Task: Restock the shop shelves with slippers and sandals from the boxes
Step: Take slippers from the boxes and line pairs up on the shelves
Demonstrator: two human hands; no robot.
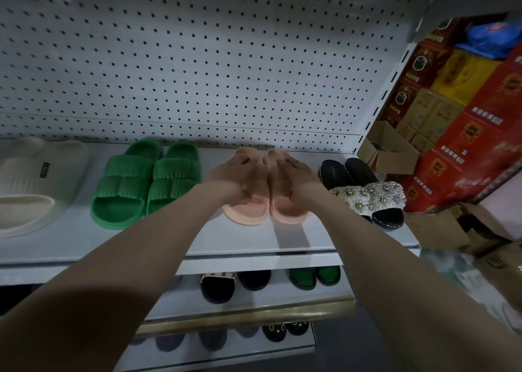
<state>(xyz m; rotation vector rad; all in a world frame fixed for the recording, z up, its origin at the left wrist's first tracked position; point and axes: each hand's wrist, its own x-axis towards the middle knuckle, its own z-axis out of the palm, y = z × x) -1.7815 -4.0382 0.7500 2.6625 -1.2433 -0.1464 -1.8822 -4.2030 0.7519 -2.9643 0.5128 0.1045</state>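
Note:
A pair of peach-pink slippers stands side by side on the white top shelf (pixel 243 239), toes toward the pegboard. My left hand (pixel 234 177) lies over the strap of the left pink slipper (pixel 248 210) and grips it. My right hand (pixel 296 179) covers the strap of the right pink slipper (pixel 288 212) the same way. The two slippers touch each other along their inner sides. Both soles rest on the shelf.
Left of the pink pair stand green slippers (pixel 147 185) and cream slippers (pixel 31 185); on the right, black sandals with jewelled straps (pixel 367 193). Lower shelves (pixel 254 301) hold more pairs. Cardboard boxes (pixel 457 230) and red cartons (pixel 480 123) pile up at the right.

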